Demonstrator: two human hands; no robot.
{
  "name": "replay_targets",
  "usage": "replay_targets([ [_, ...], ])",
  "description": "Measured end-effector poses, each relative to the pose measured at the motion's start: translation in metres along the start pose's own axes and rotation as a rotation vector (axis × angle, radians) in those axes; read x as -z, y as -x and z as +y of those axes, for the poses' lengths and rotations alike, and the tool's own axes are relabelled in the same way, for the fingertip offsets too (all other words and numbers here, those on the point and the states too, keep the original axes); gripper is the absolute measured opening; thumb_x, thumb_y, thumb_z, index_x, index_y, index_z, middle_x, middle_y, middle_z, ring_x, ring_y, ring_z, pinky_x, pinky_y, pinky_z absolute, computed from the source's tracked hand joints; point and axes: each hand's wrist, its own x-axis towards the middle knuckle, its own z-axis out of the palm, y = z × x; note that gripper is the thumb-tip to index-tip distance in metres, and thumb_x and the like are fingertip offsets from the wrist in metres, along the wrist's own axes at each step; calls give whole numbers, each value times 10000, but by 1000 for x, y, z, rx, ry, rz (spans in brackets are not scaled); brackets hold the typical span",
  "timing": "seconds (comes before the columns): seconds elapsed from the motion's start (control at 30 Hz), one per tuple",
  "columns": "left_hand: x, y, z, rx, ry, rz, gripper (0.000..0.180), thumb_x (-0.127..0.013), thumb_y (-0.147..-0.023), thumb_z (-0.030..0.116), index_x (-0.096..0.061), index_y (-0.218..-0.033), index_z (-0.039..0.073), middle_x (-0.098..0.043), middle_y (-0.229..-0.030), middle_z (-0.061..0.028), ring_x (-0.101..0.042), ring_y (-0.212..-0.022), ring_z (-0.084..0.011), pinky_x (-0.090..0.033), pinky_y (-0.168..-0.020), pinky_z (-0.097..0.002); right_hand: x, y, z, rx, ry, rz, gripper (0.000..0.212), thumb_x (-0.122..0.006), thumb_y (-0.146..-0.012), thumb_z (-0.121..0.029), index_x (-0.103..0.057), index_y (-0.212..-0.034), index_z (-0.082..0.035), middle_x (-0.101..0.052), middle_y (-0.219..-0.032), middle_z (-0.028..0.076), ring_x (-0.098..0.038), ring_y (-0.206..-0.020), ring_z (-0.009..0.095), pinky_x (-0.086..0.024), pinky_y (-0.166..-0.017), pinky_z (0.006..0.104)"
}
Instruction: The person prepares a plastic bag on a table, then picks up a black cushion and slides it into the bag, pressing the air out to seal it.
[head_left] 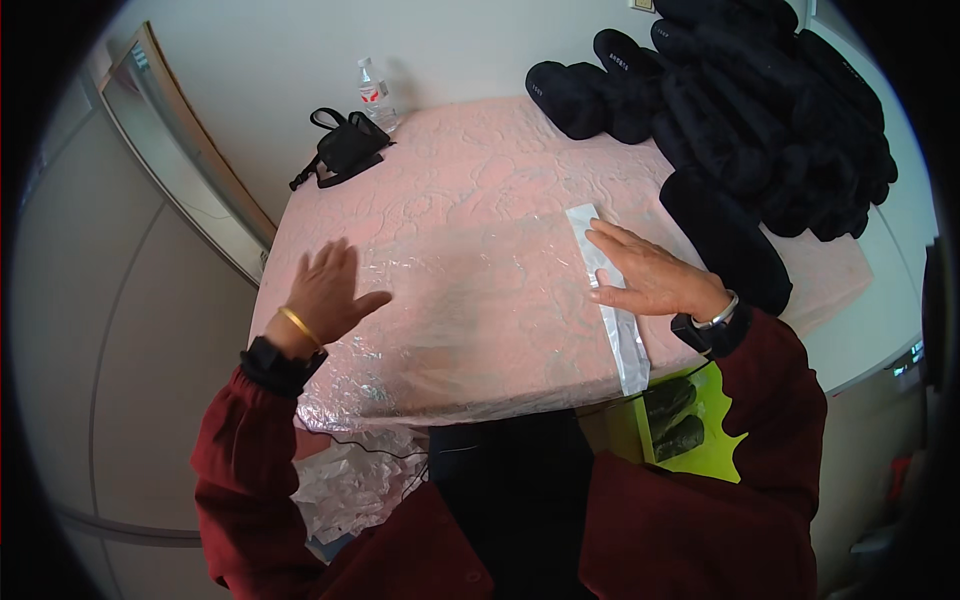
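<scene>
A clear plastic bag point(480, 300) lies spread over the pink cloth on the table, its wrinkles catching the light. Along its right side runs a white strip point(628, 350). Over the left part of the bag my left hand point(330, 290) is open, fingers together and thumb out, holding nothing. My right hand point(655, 275) is open at the white strip, its fingertips and thumb over it. Whether either palm presses on the plastic I cannot tell.
Black plush rolls point(770, 130) are heaped at the back right, with one black roll point(725, 240) nearer me. A small black bag point(348, 145) and a plastic bottle point(374, 95) stand at the back left. Below the table edge are crumpled clear plastic point(350, 490) and a yellow-green bin point(715, 425).
</scene>
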Motion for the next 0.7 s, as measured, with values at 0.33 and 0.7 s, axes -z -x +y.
replay_targets([
  [0.33,-50,-94,150,-507,166,-140,1064,-411,-917,767,-233,-1545,-74,-185,-1634,-276,-185,-1529,-396,-182,-1202,-610,-48,-84,27,-14,184,-176,765,-604,-957,-445,-361,-1493,43,-302,-1554,326,-300,-1449,469,-277,-1193,468],
  [0.7,-82,-100,-13,46,202,-380,1115,-391,-873,825,-70,-1620,61,8,-1701,-133,9,-1572,-293,-42,-1184,-675,-38,-84,25,-134,198,-323,899,-586,-921,-592,-235,-1583,-96,-171,-1621,265,-212,-1456,525,-292,-1170,556],
])
